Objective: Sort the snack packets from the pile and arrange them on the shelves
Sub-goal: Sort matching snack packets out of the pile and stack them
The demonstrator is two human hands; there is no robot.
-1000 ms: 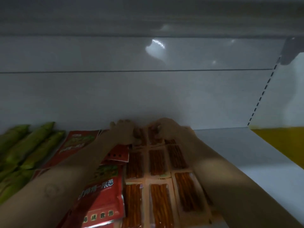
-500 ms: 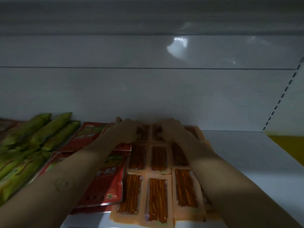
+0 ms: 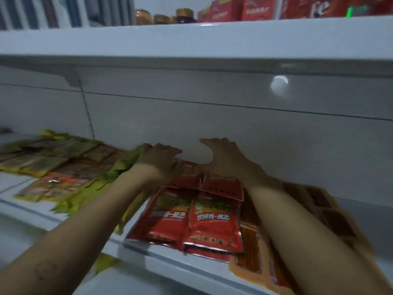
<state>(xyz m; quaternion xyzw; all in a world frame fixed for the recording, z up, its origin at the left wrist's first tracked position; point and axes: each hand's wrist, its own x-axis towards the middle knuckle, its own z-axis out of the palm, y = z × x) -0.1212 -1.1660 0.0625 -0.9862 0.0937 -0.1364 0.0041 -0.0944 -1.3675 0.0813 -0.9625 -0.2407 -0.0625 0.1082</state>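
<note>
Since the earlier frame, both hands had been moved from the orange packets (image 3: 331, 218) over to the red packets (image 3: 191, 218), which were laid flat on the shelf (image 3: 161, 258) between green packets (image 3: 89, 196) and the orange ones. The right hand (image 3: 225, 160) was held with fingers loosely spread, nothing gripped. The left hand (image 3: 158, 160) was seen with fingers bent downward; their hold could not be told.

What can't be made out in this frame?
Head view:
left hand, right hand: fingertips hidden by the hands themselves; grip unclear.
yellow-green packets: print motion-blurred.
orange strip packets: partly hidden by the right forearm, blurred.
red boxes: cropped by the top edge.
</note>
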